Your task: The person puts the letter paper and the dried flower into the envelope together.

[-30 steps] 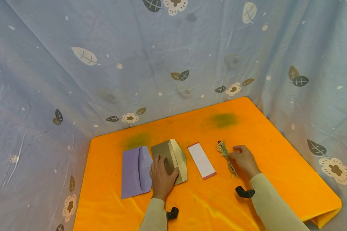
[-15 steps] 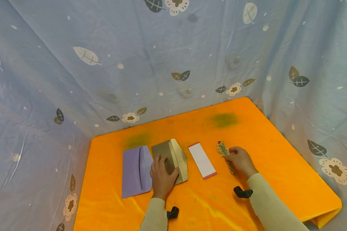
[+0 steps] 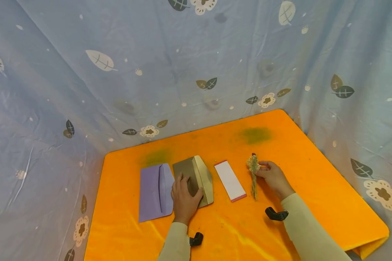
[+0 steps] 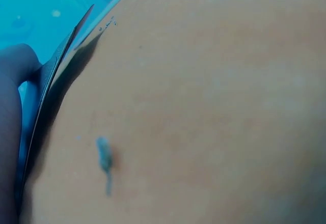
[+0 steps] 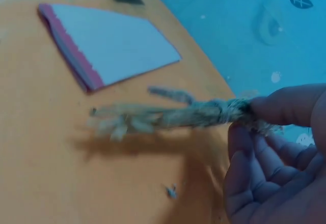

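In the head view my left hand [image 3: 184,203] rests on a brown-gold envelope [image 3: 204,177] whose flap is unfolded to the right. The left wrist view catches only part of that hand [image 4: 12,91] beside the envelope's edge [image 4: 48,81]. My right hand [image 3: 276,181] pinches a small dried flower bouquet [image 3: 254,181] just below its heads, between thumb and fingers. Seen from the right wrist, the bouquet's tied stems [image 5: 188,116] are held above the cloth and cast a shadow. Between the hands lies a white card [image 3: 230,181] with red ends.
A purple envelope [image 3: 150,192] lies left of the brown-gold one, flap unfolded. Orange cloth [image 3: 222,232] covers the table, and patterned curtains [image 3: 170,90] stand around it. A tiny plant scrap [image 5: 171,191] lies below the bouquet, and another scrap [image 4: 104,155] shows in the left wrist view.
My right hand has closed on the bouquet near its heads and turned it from slanting to nearly upright in the head view. The left hand stays on the envelope.
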Tool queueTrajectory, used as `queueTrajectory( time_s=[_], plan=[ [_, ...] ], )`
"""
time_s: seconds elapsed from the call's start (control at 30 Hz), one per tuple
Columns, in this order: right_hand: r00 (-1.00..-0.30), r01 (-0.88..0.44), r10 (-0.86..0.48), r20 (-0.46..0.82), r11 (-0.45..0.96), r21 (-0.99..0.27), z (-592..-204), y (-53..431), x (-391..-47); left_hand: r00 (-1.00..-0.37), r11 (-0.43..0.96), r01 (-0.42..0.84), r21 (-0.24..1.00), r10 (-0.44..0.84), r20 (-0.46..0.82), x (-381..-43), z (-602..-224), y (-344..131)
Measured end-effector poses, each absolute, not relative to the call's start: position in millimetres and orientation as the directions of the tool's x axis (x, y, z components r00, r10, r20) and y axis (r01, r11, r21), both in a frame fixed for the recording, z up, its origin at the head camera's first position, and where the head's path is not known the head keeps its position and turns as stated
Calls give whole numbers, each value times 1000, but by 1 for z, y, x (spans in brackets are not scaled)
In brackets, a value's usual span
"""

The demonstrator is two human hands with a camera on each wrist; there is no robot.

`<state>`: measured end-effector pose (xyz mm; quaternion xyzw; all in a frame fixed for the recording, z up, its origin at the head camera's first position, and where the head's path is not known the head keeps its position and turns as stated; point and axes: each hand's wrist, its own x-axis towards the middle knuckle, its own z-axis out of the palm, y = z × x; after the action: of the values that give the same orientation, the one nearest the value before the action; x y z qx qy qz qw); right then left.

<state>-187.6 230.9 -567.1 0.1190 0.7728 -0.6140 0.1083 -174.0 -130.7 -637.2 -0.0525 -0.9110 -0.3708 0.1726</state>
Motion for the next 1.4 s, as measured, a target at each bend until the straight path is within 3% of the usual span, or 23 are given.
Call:
queueTrajectory(
  time_s=[0.77, 1.4],
  plan=[
    [-969, 240, 41, -242, -60, -969, -559, 190, -208, -934, 705, 234, 670, -28, 356, -175, -638, -131],
    [-964, 256, 14, -266, -231, -939, -559, 141, -213, -949, 699, 230, 678, 8, 314, -175, -635, -134]
  ],
)
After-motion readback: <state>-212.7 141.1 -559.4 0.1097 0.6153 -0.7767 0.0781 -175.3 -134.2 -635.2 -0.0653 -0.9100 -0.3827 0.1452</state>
